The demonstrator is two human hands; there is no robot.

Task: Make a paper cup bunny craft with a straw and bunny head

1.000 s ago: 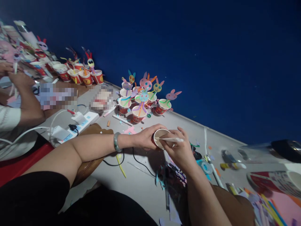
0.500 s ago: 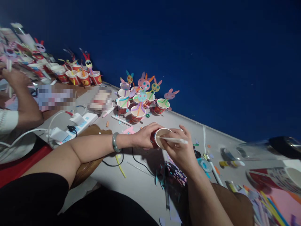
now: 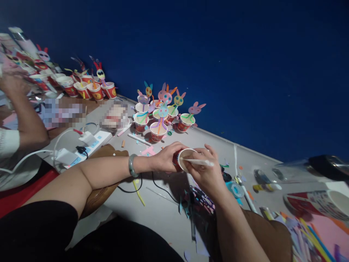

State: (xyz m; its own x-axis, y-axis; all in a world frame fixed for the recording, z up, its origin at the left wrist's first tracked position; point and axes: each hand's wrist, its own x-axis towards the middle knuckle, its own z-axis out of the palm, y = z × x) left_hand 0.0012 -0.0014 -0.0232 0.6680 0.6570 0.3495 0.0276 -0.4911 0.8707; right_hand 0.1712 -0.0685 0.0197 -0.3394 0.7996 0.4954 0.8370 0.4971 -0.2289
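Note:
My left hand [image 3: 167,159] is wrapped round a red paper cup [image 3: 180,160], tilted so that its white mouth faces right. Between the fingers of my right hand [image 3: 205,173] is a slim white stick [image 3: 200,162]; its narrow end points into the cup's mouth. Whether the tip touches the inner wall I cannot tell. Just beyond my hands stand several red paper cups with rabbit figures, the nearest rabbit cup [image 3: 158,131] showing a blue head with purple and orange limbs. Another rabbit cup [image 3: 186,122] with a pink head stands a little apart to the right.
On the left lies a power strip [image 3: 94,147] with plugs and cables, near a co-worker's arm [image 3: 31,116]. More decorated cups [image 3: 95,91] line the wall. A stack of paper cups [image 3: 313,203], colored straws and paper lie at right. Scissors and paper scraps [image 3: 201,198] are below my right hand.
The whole view has shifted slightly, moving things a little left. My hands keep the same hold on cup and stick. The co-worker's hand at far left has moved a little.

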